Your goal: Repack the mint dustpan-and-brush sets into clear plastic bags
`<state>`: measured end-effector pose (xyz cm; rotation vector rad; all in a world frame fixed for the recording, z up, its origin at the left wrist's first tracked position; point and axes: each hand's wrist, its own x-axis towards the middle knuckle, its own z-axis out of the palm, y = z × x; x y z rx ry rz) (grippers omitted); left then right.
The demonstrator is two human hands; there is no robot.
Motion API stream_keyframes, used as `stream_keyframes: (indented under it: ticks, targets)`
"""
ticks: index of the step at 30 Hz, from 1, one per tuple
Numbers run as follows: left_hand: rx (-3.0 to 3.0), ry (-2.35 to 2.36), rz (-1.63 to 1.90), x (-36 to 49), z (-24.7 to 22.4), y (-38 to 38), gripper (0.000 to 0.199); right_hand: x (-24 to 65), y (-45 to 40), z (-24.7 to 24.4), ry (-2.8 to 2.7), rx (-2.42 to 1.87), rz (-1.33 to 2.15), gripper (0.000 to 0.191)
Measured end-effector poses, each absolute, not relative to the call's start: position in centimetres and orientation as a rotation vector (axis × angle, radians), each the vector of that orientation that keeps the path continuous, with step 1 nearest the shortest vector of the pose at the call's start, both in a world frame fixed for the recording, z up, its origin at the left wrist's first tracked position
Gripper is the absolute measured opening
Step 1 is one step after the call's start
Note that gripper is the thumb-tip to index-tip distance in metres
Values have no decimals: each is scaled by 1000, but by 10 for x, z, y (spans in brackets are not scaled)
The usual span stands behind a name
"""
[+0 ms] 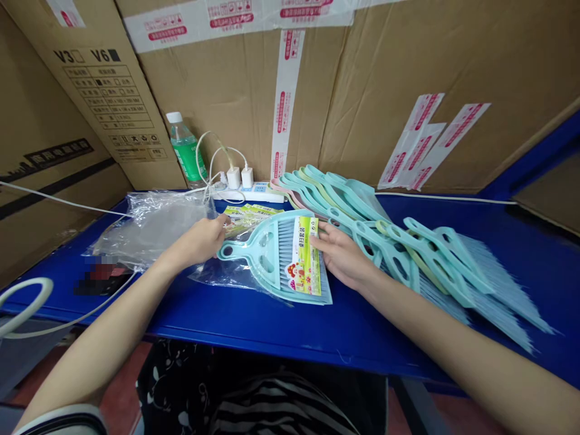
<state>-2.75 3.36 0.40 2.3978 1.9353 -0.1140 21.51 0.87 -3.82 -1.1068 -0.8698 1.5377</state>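
A light-blue dustpan (265, 226) with a small brush (286, 254) nested in it lies in front of me, its handle towards the left. A printed label card (304, 257) sits across the bristles. My right hand (339, 254) grips the set at its right edge, thumb on the card and fingers behind. By the handle, my left hand (206, 238) is closed, its fingertips pinching the film of a clear plastic bag (226, 275). That bag lies under and around the handle end; how far it covers the dustpan I cannot tell.
Several dustpans (335, 187) and brushes (435, 257) are piled to the right. Clear bags (154, 226) lie left, label cards (254, 209) behind the dustpan. A power strip (263, 192) with chargers and a green-labelled bottle (186, 154) stand against cardboard (235, 90) on the blue table (290, 332).
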Motion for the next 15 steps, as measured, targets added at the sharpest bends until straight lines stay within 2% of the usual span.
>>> stream_keyframes:
  ticks: [6,15]
  targets:
    - [2424,1985,-263,-28,6,32,43,219,12,-46,-877,-1059,1540,23]
    - [2265,1855,-49,-27,7,32,41,219,12,-46,-899,-1066,1579,19]
